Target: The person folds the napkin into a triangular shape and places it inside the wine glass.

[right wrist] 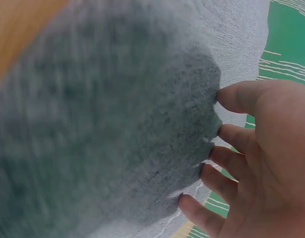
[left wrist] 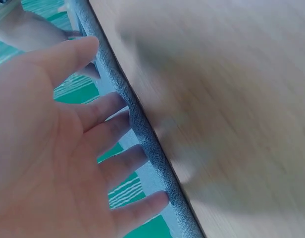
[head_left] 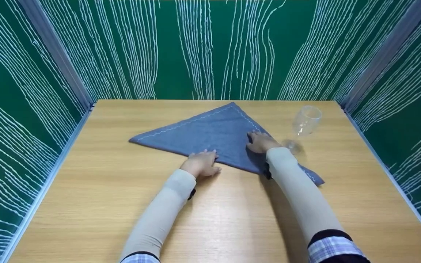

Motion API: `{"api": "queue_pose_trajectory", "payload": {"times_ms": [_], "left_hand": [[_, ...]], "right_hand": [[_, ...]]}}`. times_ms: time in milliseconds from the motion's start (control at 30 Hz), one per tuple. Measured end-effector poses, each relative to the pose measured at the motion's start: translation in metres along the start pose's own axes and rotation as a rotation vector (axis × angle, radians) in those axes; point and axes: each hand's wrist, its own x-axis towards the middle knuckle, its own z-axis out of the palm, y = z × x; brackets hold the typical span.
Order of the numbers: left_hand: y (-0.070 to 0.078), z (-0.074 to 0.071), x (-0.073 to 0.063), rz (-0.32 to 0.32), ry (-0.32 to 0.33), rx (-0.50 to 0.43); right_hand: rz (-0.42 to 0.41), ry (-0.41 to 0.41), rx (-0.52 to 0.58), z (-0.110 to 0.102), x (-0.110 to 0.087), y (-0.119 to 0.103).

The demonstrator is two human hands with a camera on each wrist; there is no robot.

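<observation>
Left hand (head_left: 202,164) and right hand (head_left: 262,142), fingers apart, touch the cloth (head_left: 210,133); light, flat strokes should smooth it best, sparing the glass (head_left: 303,126) toward the worktop's (head_left: 93,201) right edge.

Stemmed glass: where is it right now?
In the head view, the stemmed glass stands on the right side of the table, just right of the right grip and beside the blue-grey cloth.

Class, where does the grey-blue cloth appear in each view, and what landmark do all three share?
Head: the grey-blue cloth lies as a triangle across the middle.
Left wrist: the cloth slants from upper left to lower centre, by the left hand.
Right wrist: it fills most of the left and centre, by the right hand.
Shared: the green backdrop with white lines.
</observation>
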Motion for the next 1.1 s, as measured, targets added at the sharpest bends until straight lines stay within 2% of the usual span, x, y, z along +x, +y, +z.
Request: {"api": "queue_pose_trajectory", "payload": {"times_ms": [267,400,500,600,733,800,900,1100], "left_hand": [[-0.008,-0.005,0.007,-0.029,0.016,-0.045],[-0.012,-0.006,0.010,-0.028,0.016,-0.043],[-0.015,-0.007,0.012,-0.022,0.026,-0.052],[-0.018,-0.008,0.014,-0.029,0.034,-0.063],[-0.020,-0.009,0.018,-0.033,0.048,-0.084],[-0.022,-0.010,0.019,-0.028,0.052,-0.095],[-0.025,-0.012,0.021,-0.031,0.058,-0.107],[-0.034,-0.015,0.024,-0.084,0.074,-0.107]], "right_hand": [[0.018,-0.059,0.059,-0.006,-0.005,0.000],[-0.029,-0.073,0.072,-0.007,-0.006,0.001],[-0.028,-0.098,0.098,-0.009,-0.006,0.002],[-0.002,-0.120,0.107,-0.012,-0.007,0.002],[0.072,-0.139,0.132,-0.016,-0.013,0.002],[0.122,-0.146,0.165,-0.017,-0.016,0.002],[0.147,-0.157,0.231,-0.018,-0.019,0.003],[0.045,-0.152,0.310,-0.018,-0.021,0.012]]}}
